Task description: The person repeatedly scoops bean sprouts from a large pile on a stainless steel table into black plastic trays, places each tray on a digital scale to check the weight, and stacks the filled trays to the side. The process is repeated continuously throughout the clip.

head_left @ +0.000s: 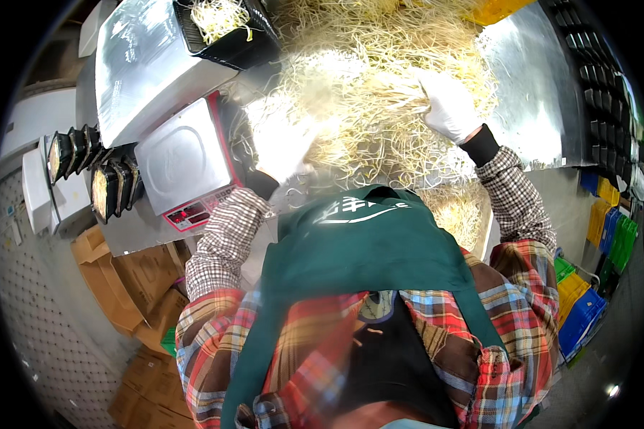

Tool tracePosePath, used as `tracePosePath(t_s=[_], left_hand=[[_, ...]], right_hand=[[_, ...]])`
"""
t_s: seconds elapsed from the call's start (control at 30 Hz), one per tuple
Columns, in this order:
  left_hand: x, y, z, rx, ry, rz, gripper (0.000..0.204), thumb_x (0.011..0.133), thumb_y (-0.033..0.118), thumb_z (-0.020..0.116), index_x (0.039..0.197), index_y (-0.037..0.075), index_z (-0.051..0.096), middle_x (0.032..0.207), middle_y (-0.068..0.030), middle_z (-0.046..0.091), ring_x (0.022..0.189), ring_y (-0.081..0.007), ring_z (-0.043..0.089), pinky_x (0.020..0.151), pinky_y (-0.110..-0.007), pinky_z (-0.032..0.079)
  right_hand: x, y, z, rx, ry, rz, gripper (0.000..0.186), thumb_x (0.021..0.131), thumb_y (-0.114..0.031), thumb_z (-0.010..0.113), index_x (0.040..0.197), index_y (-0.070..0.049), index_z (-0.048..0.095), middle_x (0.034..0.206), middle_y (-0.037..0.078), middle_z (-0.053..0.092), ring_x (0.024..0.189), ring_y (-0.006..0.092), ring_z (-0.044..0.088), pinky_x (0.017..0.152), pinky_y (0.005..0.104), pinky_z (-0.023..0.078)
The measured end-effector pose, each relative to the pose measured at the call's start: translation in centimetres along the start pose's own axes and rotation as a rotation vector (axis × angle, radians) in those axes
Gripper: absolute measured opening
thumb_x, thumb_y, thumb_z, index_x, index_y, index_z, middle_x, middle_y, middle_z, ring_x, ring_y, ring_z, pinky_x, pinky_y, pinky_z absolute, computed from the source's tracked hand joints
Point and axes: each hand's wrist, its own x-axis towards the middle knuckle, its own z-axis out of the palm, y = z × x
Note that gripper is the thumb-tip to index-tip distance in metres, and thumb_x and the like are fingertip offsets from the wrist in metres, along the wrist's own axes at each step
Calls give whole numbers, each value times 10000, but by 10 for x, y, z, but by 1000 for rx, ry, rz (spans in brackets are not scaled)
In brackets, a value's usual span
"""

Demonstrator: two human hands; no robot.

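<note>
A big heap of pale bean sprouts spreads over the metal table in front of me. My right hand, in a white glove, is at the heap's right side, its fingers closed around a bunch of sprouts. At the left side of the heap is my left hand, also white-gloved. Glare washes out its fingers, so their pose is unclear. Just left of that hand stands a red-edged scale with a bare metal plate. Beyond it, a black tray with some sprouts rests on a metal box.
Filled black trays stand left of the scale. Empty black trays are stacked along the right edge. A yellow container is at the far side. Cardboard boxes lie on the floor left; coloured crates stand right.
</note>
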Motion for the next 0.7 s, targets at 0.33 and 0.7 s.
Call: tracePosePath(t_s=[0.33,0.7], left_hand=[[21,-51,45,-888,44,-359,914,837,623,647,1466,32,346,1501,-233,356,1385,-340,362,1126,-510,285],[14,-44,62,-72,102,-301,520,828,149,623,1318,10,518,1218,-186,597,1177,-372,536,966,-491,448]], right_hand=[[25,-108,131,17,-134,-169,1321,464,-485,927,1513,-94,225,1444,199,409,1336,364,406,1113,588,284],[66,-66,149,-165,-303,-105,1118,621,-201,826,1538,-108,194,1446,197,410,1337,333,407,1065,560,346]])
